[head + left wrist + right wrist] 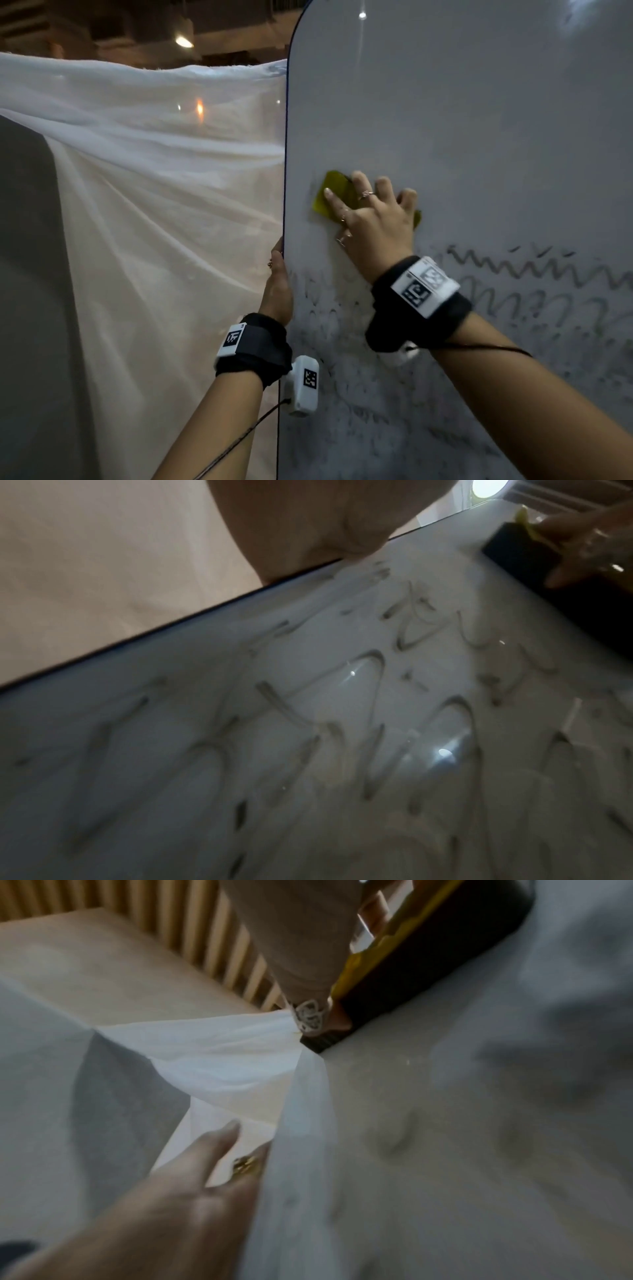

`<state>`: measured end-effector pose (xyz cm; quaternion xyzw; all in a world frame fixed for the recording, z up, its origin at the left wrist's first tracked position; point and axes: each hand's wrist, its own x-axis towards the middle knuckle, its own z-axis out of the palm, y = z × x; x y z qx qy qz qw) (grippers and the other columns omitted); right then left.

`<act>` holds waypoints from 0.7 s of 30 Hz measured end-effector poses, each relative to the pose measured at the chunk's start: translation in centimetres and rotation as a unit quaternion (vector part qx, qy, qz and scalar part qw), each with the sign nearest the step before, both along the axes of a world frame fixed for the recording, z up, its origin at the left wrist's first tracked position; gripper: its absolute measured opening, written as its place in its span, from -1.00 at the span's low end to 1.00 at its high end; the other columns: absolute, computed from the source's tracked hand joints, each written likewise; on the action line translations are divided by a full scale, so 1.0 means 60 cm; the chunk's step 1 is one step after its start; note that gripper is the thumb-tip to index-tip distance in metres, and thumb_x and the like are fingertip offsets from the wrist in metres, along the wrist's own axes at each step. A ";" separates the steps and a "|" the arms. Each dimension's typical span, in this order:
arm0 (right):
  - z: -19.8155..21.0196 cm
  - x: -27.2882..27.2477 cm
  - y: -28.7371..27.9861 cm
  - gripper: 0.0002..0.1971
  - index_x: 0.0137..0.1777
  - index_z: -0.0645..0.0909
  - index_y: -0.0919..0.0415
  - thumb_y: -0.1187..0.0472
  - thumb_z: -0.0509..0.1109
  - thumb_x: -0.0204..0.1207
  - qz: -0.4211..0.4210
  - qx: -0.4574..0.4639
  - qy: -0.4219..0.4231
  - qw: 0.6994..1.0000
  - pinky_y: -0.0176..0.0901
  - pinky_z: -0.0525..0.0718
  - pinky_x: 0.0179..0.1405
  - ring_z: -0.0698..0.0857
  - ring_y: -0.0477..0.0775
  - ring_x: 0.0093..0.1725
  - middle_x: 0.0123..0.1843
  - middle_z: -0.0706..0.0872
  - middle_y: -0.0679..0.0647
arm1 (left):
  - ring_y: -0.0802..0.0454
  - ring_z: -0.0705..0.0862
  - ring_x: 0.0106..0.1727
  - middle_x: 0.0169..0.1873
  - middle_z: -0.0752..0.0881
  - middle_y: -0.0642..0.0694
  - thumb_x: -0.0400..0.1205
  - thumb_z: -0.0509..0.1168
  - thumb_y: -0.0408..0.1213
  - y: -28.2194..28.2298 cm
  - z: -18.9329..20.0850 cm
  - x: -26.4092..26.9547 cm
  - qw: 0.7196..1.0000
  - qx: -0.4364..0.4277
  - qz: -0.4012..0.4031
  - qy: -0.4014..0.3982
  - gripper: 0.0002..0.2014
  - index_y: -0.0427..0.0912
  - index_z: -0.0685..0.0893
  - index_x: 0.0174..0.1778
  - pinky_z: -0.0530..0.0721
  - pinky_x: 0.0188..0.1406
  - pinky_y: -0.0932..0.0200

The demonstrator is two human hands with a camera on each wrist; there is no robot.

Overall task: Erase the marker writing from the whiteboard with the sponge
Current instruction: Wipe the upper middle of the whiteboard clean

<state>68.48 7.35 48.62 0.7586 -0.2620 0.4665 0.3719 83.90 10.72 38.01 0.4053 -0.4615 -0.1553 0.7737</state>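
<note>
From the head view, the right hand [373,222] presses a yellow rectangular sponge [330,195] flat against the tall white glossy whiteboard [479,120], near its left edge, fingers [334,202] spread over it. Smeared grey marker writing [513,274] lies below. The left hand [279,284] grips the board's left edge.

From the left wrist view, the writing [359,696] fills the board; the sponge [525,520] shows far off.

From the right wrist view, the sponge's yellow top and dark underside [428,950] meet the board; a sheer white curtain [212,1047] hangs beside.
</note>
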 end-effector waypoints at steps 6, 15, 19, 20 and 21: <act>-0.106 0.031 0.015 -0.33 0.15 0.70 -0.24 0.01 0.66 -0.09 0.055 -0.018 0.041 0.997 0.00 0.23 0.06 0.38 0.14 0.17 0.25 0.68 0.04 | -0.17 0.63 0.30 0.26 0.69 -0.14 0.69 -0.20 0.23 0.009 0.011 -0.010 0.998 0.000 -0.039 0.041 -0.39 -0.03 0.46 0.47 0.64 0.19 -0.05; -0.038 -0.081 -0.038 -0.49 0.26 0.64 -0.22 0.02 0.23 0.26 0.061 -0.062 -0.060 0.994 0.01 0.21 -0.04 0.38 0.18 0.14 0.29 0.65 0.10 | -0.09 0.46 0.49 0.36 0.58 0.06 0.53 -0.12 0.36 0.006 0.001 -0.007 1.000 0.016 0.005 0.022 -0.48 0.30 0.52 0.27 0.33 0.52 -0.26; -0.032 -0.055 -0.028 -0.41 0.34 0.59 -0.16 0.06 0.36 0.22 0.056 -0.036 -0.107 0.992 0.00 0.20 -0.04 0.35 0.20 0.16 0.37 0.51 0.12 | -0.10 0.52 0.43 0.32 0.62 0.03 0.56 -0.13 0.31 0.001 -0.002 -0.007 1.000 0.002 0.014 0.025 -0.47 0.27 0.46 0.38 0.41 0.47 -0.27; -0.050 -0.040 -0.023 -0.39 0.36 0.57 -0.16 0.07 0.38 0.20 0.056 -0.032 -0.104 0.993 0.01 0.21 -0.03 0.36 0.21 0.17 0.37 0.44 0.11 | -0.12 0.53 0.42 0.32 0.63 -0.01 0.58 -0.13 0.28 0.001 -0.001 -0.009 1.000 -0.001 0.013 0.026 -0.46 0.24 0.44 0.41 0.42 0.46 -0.27; -0.073 -0.028 -0.018 -0.37 0.38 0.55 -0.16 0.08 0.40 0.21 0.053 -0.030 -0.097 0.993 0.03 0.23 -0.02 0.36 0.22 0.17 0.37 0.39 0.11 | -0.14 0.54 0.41 0.32 0.63 -0.03 0.60 -0.13 0.26 -0.001 -0.002 -0.008 1.000 -0.002 0.009 0.029 -0.47 0.22 0.44 0.42 0.43 0.45 -0.25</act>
